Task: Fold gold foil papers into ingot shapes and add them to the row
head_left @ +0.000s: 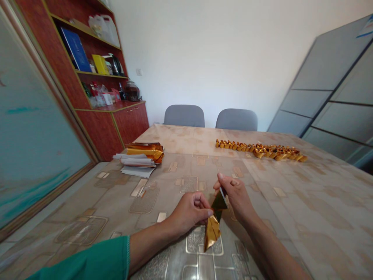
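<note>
Both hands meet low over the near edge of the desk (291, 217), working one piece of gold foil paper (212, 227). Left hand (189, 212) is curled, thumb and forefinger pinching the paper at its upper fold; right hand (237, 196) is curled too, gripping the dark top corner from the other side. Paper hangs between them, its pointed lower half dangling down toward the desk, probably held up off the surface so both sides of the crease can be pressed. Green sleeve (96, 258) on the left forearm.

Well ahead of the right hand, a long row of folded gold pieces (262, 149) lies in a line, likely laid out as finished ones. Ahead and left of the left hand, a stack of white and gold sheets (141, 157) sits within reach, seemingly the supply. Two grey chairs (210, 116) beyond the far edge, red cabinet (116, 120) far left.
</note>
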Tool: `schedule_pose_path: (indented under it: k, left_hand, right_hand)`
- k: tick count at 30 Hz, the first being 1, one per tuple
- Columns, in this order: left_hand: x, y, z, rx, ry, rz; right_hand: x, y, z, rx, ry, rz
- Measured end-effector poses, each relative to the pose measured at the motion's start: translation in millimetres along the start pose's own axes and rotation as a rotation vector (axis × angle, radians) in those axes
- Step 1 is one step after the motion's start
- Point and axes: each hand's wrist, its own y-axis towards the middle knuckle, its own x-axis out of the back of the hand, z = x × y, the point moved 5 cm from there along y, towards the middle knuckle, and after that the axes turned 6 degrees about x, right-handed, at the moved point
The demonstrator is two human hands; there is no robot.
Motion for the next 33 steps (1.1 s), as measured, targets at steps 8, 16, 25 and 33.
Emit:
schedule_pose_path:
  k: [8, 16, 25, 33]
  left_hand:
    - [14, 3, -9, -0.063, -0.160, -0.135]
    - [9, 2, -6, 0.013, -0.134, -0.036]
    - [28, 6, -14, 0.031, -0.351, -0.136]
    - [31, 9, -8, 0.116, -0.431, -0.068]
  right_hand:
    - [-9, -1, 1, 0.001, 0.031, 0.156]
    - [-17, -2, -3, -0.007, 0.067, 0.180]
    - [5, -1, 15, 0.306, -0.233, 0.208]
    - [-7, -11, 16, 0.583, -0.434, 0.495]
